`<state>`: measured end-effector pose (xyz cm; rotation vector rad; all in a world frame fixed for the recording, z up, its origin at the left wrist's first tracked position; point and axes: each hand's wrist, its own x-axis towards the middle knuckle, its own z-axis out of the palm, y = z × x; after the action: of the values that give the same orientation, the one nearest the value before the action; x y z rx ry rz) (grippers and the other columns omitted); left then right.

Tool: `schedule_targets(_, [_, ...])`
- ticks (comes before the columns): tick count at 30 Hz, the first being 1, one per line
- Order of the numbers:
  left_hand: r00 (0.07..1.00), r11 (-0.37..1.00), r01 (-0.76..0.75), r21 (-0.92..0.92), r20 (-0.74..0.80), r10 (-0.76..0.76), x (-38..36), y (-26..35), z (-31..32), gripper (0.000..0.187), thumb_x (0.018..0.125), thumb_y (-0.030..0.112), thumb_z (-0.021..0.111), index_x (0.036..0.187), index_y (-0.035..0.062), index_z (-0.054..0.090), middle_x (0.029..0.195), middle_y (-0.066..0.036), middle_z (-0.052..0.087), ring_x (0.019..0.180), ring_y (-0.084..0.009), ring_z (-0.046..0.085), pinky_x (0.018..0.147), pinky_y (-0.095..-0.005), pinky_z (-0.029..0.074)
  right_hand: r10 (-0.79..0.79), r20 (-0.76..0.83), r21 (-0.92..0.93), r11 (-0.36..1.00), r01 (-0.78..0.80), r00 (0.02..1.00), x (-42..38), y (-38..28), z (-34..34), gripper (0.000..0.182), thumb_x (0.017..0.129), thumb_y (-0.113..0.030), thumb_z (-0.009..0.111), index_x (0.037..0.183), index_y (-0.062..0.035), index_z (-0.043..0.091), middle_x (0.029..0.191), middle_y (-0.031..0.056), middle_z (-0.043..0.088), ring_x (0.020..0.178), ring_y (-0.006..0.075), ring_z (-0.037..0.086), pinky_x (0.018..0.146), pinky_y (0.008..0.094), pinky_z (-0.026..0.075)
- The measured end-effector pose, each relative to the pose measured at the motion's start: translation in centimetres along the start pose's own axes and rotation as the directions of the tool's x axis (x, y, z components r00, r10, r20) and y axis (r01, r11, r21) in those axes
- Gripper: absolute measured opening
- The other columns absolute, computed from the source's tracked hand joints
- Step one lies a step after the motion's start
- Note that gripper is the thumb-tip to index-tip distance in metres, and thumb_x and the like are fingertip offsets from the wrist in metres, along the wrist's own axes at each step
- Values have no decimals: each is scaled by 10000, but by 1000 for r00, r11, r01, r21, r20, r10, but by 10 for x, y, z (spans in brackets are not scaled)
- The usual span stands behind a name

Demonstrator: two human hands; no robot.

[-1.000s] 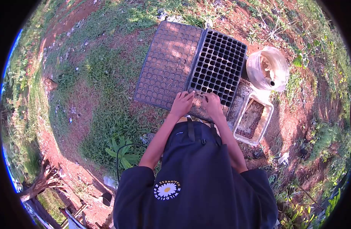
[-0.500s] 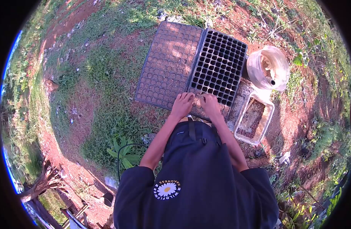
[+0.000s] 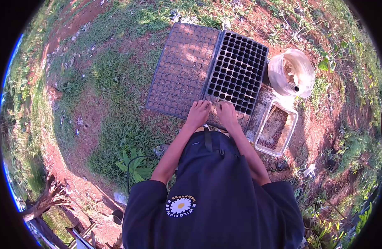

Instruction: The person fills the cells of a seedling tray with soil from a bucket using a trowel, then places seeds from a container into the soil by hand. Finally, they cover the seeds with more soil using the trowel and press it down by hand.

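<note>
Two black cell trays lie side by side on the ground. Brown soil fills the cells of the left tray [image 3: 180, 70]. The right tray [image 3: 238, 66] has dark, hollow cells over most of its length and soil in the rows nearest my body. My left hand [image 3: 199, 113] rests at the near left corner of the right tray, its fingers close together. Just to its right, my right hand [image 3: 227, 114] is bent over the soil-filled rows with its fingers drawn in. Whatever either hand may hold is too small to make out.
Right of the trays stands a round translucent container [image 3: 291, 73] with some material inside. Below it is a rectangular tub [image 3: 277, 128] holding small dark pieces and a thin stick. Grass and reddish soil surround them; a dark cable [image 3: 128, 174] curves at the lower left.
</note>
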<state>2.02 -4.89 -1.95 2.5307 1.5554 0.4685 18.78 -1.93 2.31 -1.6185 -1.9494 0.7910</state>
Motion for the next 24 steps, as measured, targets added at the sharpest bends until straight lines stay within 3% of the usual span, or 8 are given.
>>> schedule_targets(22, [999, 1000, -23, 19, -28, 23, 0, -2, -2, 388, 805, 146, 602, 1174, 26, 621, 1032, -37, 550, 991, -206, 516, 825, -354, 404, 3, 24, -36, 999, -2, 1000, 0, -2, 0, 138, 849, -50, 583, 831, 70, 649, 811, 287, 634, 784, 440, 634, 729, 496, 503])
schedule_targets(24, [999, 999, -29, 23, -33, 30, 0, -2, -2, 387, 807, 147, 601, 1174, 25, 621, 1031, -37, 550, 989, -206, 517, 823, -354, 405, 18, 15, 23, 1000, -18, 1000, 2, 0, 0, 137, 848, -53, 585, 825, 70, 642, 810, 287, 633, 782, 440, 632, 727, 497, 503])
